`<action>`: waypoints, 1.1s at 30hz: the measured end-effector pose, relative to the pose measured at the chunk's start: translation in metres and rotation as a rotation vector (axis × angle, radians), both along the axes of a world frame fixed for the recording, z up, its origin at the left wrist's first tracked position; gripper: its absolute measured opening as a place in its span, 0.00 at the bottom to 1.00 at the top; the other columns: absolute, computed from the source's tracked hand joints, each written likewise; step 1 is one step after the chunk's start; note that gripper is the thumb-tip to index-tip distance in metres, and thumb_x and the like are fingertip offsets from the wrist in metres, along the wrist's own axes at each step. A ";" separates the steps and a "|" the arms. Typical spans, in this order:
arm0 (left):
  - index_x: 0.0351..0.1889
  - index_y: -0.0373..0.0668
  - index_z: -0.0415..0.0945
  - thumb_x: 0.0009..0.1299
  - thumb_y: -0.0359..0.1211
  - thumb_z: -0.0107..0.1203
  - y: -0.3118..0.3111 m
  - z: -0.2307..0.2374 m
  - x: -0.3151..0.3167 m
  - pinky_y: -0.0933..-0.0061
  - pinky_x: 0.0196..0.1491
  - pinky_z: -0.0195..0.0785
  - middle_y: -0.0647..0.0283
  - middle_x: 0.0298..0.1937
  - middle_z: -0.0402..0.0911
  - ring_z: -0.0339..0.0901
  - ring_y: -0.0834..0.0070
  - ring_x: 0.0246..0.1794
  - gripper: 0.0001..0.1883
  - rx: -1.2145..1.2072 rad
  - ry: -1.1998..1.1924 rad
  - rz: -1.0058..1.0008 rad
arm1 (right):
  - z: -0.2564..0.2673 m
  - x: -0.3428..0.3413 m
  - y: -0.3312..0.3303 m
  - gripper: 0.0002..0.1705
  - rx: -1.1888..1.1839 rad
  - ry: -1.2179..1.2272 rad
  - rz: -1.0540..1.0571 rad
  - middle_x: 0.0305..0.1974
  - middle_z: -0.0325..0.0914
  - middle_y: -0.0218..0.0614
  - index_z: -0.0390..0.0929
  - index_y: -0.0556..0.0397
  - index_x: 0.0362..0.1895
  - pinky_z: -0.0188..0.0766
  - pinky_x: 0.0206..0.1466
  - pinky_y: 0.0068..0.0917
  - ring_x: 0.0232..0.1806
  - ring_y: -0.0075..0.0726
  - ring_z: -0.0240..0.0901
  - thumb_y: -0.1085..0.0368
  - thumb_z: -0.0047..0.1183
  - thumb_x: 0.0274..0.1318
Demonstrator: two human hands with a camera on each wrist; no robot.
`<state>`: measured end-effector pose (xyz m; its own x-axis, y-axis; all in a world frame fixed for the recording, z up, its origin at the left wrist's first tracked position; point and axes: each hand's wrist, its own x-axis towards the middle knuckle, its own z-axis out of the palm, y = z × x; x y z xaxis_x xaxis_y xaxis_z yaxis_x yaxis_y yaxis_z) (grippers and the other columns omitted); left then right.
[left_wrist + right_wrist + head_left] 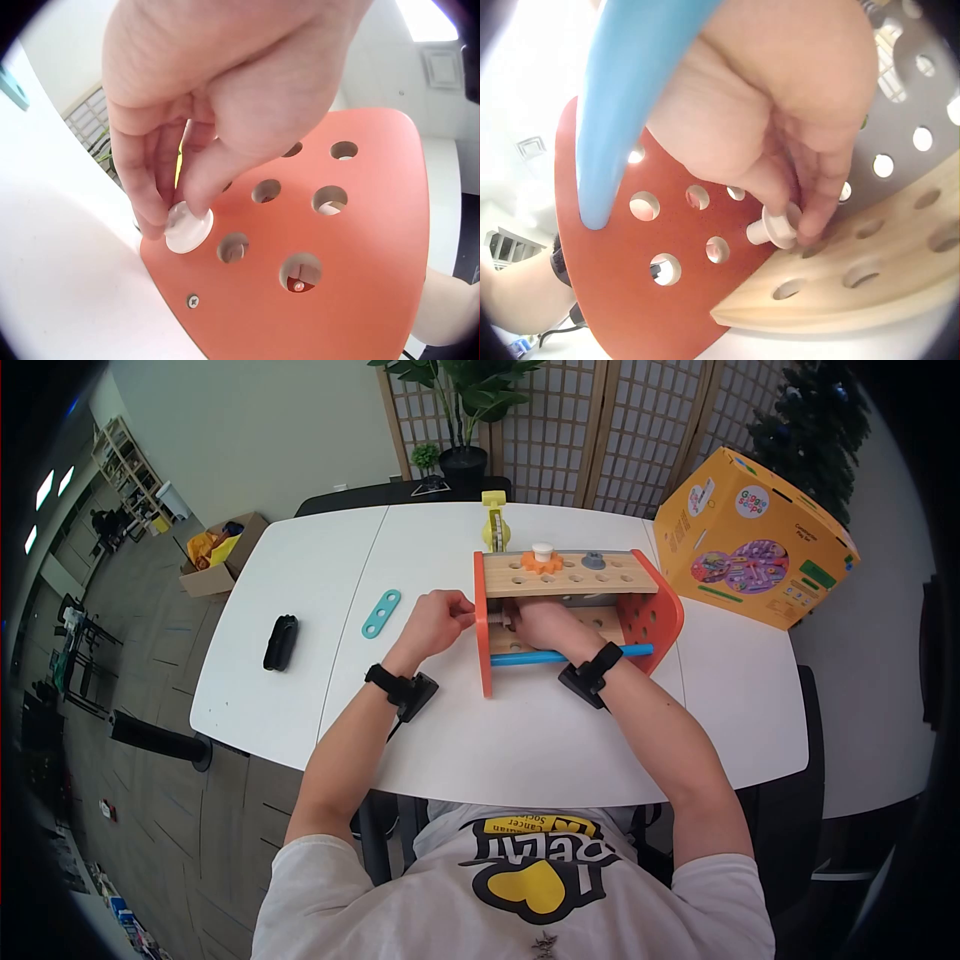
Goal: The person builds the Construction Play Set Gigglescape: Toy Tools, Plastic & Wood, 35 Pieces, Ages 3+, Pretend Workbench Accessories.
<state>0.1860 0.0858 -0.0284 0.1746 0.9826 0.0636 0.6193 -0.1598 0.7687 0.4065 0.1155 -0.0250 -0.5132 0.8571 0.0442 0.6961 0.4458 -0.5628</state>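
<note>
A wooden toy workbench (500,582) with orange-red perforated side panels (367,247) stands on the table. My left hand (437,624) is at the outer face of its left panel. Thumb and fingers there pinch the round head of a white bolt (189,231) against a low hole. Inside the bench, my right hand (552,626) reaches under the top board. Its thumb and fingertips pinch a white flanged nut (781,226) near the same panel, close over the lower wooden board (829,289). A white shaft (757,233) shows between nut and panel.
A blue bar (570,656) crosses the bench's front, below my right wrist. On its top sit an orange gear (541,565) and a grey piece (593,561). A teal strip (381,614), black case (281,643), yellow toy (495,525) and yellow box (755,540) stand around.
</note>
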 end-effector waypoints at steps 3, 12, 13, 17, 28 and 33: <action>0.40 0.34 0.85 0.69 0.28 0.64 0.000 -0.003 -0.001 0.68 0.44 0.78 0.53 0.36 0.89 0.87 0.65 0.38 0.07 0.016 -0.022 0.004 | 0.003 0.001 -0.002 0.10 -0.048 0.008 0.001 0.42 0.81 0.53 0.78 0.62 0.45 0.74 0.52 0.42 0.46 0.57 0.78 0.72 0.52 0.59; 0.40 0.34 0.84 0.70 0.29 0.63 -0.001 -0.002 0.000 0.68 0.44 0.78 0.53 0.36 0.89 0.87 0.66 0.38 0.07 0.000 -0.020 0.011 | -0.001 0.002 -0.001 0.13 -0.087 -0.039 -0.016 0.43 0.82 0.53 0.79 0.60 0.47 0.74 0.52 0.42 0.48 0.57 0.79 0.68 0.54 0.60; 0.40 0.34 0.84 0.70 0.29 0.63 -0.001 -0.003 0.000 0.68 0.44 0.78 0.53 0.36 0.89 0.87 0.66 0.38 0.07 0.002 -0.025 0.010 | 0.000 0.001 -0.002 0.12 -0.090 -0.043 -0.020 0.42 0.82 0.53 0.80 0.59 0.47 0.74 0.52 0.42 0.48 0.57 0.79 0.68 0.54 0.60; 0.40 0.34 0.84 0.70 0.29 0.63 -0.002 -0.003 0.000 0.68 0.44 0.78 0.54 0.36 0.89 0.87 0.66 0.38 0.07 0.009 -0.029 0.012 | 0.002 0.001 -0.004 0.11 -0.067 -0.039 -0.009 0.42 0.81 0.54 0.80 0.59 0.46 0.74 0.52 0.43 0.48 0.59 0.78 0.68 0.51 0.62; 0.41 0.34 0.84 0.69 0.28 0.63 -0.004 0.001 0.002 0.68 0.44 0.78 0.53 0.36 0.89 0.87 0.66 0.38 0.07 0.016 -0.024 0.015 | 0.021 -0.005 -0.013 0.12 -0.058 -0.102 -0.072 0.46 0.81 0.55 0.80 0.60 0.47 0.73 0.55 0.44 0.52 0.59 0.77 0.69 0.51 0.62; 0.41 0.34 0.84 0.69 0.28 0.63 -0.005 0.002 0.002 0.68 0.45 0.78 0.53 0.37 0.89 0.87 0.66 0.38 0.07 0.018 -0.020 0.008 | 0.013 0.001 -0.011 0.15 -0.099 -0.072 -0.039 0.48 0.82 0.53 0.79 0.60 0.50 0.73 0.56 0.42 0.53 0.57 0.78 0.70 0.55 0.59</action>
<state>0.1882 0.0803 -0.0266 0.1652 0.9826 0.0844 0.6055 -0.1686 0.7778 0.4075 0.1048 -0.0121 -0.4779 0.8750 -0.0773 0.7520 0.3620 -0.5508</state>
